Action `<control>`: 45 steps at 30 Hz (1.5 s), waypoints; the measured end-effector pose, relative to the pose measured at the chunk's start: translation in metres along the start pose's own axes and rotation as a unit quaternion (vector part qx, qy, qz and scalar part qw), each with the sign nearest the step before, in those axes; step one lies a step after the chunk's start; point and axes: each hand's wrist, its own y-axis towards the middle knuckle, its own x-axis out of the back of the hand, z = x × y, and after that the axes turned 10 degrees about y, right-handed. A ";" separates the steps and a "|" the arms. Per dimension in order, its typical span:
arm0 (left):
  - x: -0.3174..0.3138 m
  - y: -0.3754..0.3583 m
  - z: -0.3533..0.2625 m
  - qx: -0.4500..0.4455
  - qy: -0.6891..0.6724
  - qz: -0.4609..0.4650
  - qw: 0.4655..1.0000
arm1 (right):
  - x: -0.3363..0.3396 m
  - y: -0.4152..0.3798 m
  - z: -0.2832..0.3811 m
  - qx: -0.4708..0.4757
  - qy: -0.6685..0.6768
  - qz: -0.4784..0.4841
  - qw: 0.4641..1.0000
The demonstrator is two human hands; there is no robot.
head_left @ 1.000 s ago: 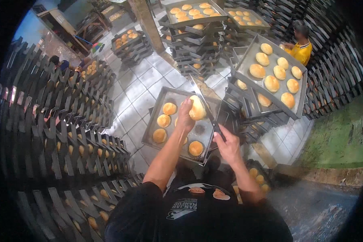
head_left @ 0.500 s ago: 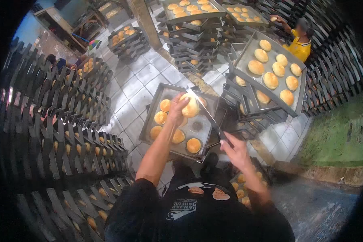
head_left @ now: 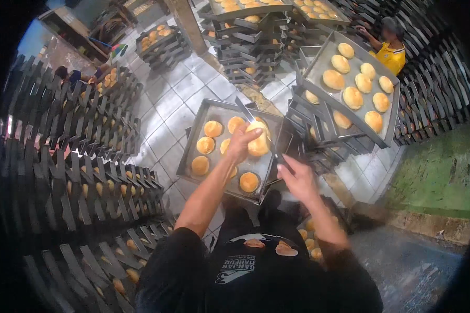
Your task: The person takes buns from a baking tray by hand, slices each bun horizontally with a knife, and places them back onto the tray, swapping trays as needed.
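My left hand (head_left: 240,145) grips a round golden bun (head_left: 258,145) above a metal tray (head_left: 222,183). A long knife (head_left: 244,110) is held by its dark handle in my right hand (head_left: 298,179). Its blade lies across the bun, with the tip showing beyond the far side and the handle end on the near right. Several more buns, such as a golden-brown bun (head_left: 249,182), rest in the tray below my hands. My left hand and the held bun hide part of the tray's middle.
To the right, a tray of buns (head_left: 329,99) tops a crosswise stack. Tall stacks of dark trays (head_left: 104,193) line the left side. A person in a yellow shirt (head_left: 390,57) is at the back right, and another person (head_left: 74,75) is at the far left. Tiled floor (head_left: 164,115) shows between stacks.
My left hand and the bun have shifted slightly right and nearer to me. The knife has moved across the bun, its tip farther out, and my right hand has come closer to the bun.
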 end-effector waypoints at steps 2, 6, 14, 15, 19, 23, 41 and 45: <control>0.005 0.009 0.004 0.006 -0.007 0.010 1.000 | -0.004 0.026 0.000 0.070 -0.025 0.022 0.997; 0.022 0.010 -0.018 0.022 -0.018 -0.018 0.999 | 0.008 -0.010 -0.034 0.058 -0.002 0.009 0.998; 0.001 0.022 0.023 0.041 -0.018 -0.038 0.998 | -0.006 0.035 -0.028 0.059 -0.002 0.028 0.998; 0.006 0.023 0.016 0.029 -0.036 -0.052 0.998 | -0.007 0.024 -0.036 0.050 0.036 0.013 0.998; 0.020 0.022 0.025 0.037 -0.037 -0.073 0.996 | -0.004 -0.003 -0.063 0.027 0.041 0.002 0.999; -0.010 0.019 0.058 0.050 -0.070 -0.109 0.990 | -0.018 0.046 -0.067 0.060 -0.014 0.009 0.998; 0.020 0.038 0.115 0.065 -0.192 -0.199 0.959 | -0.021 0.000 -0.176 -0.007 -0.004 0.006 1.000; 0.017 0.031 0.144 0.075 -0.184 -0.221 0.955 | -0.024 0.019 -0.150 -0.106 0.082 0.035 0.990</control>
